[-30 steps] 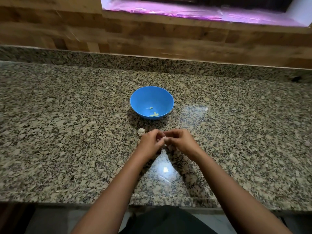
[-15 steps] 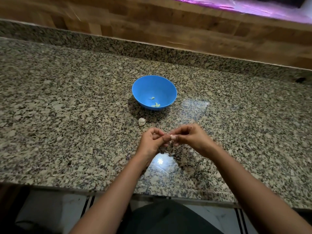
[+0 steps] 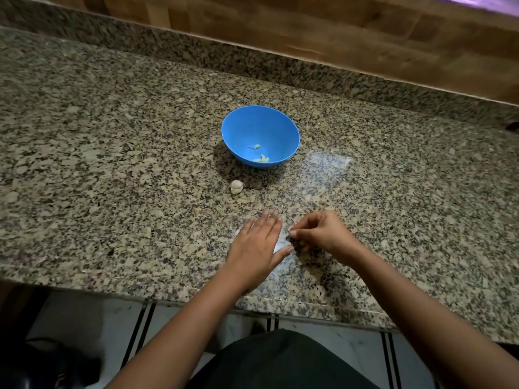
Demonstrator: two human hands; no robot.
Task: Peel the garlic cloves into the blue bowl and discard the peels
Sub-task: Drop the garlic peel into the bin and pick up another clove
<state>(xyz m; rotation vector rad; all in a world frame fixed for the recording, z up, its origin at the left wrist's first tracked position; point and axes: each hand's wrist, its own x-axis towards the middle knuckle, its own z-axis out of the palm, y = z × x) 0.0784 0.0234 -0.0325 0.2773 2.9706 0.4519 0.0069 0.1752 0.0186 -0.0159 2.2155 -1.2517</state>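
Centrally, near the front edge of the speckled granite counter [image 3: 112, 153], a person's two bare hands work close together. Left hand [image 3: 257, 245]: flat and fully spread, palm down, fingers extended toward the back of the counter, nothing gripped; whether the palm touches the stone cannot be told. Right hand [image 3: 320, 234]: just beside the left, fingers curled inward with thumb and fingertips pinched together; whatever lies between the fingertips is too small and too shadowed to identify. Between the two hands a pale glossy patch shows on the stone; it cannot be told whether this is a reflection or a bit of peel.

Blue bowl [image 3: 260, 136]: upright on the counter, farther back than the hands and well apart from them. Inside it, toward the near wall, lie a few pale peeled garlic pieces [image 3: 261, 157]. Unpeeled garlic clove [image 3: 236, 186]: whitish, resting on the counter just in front of the bowl's left side, between bowl and left hand, touching neither.

Behind the counter rises a granite upstand, then a wood-patterned wall [image 3: 309, 29]. Below the counter edge, a striped light floor [image 3: 84, 327] and the person's dark clothing [image 3: 280, 360] are visible.
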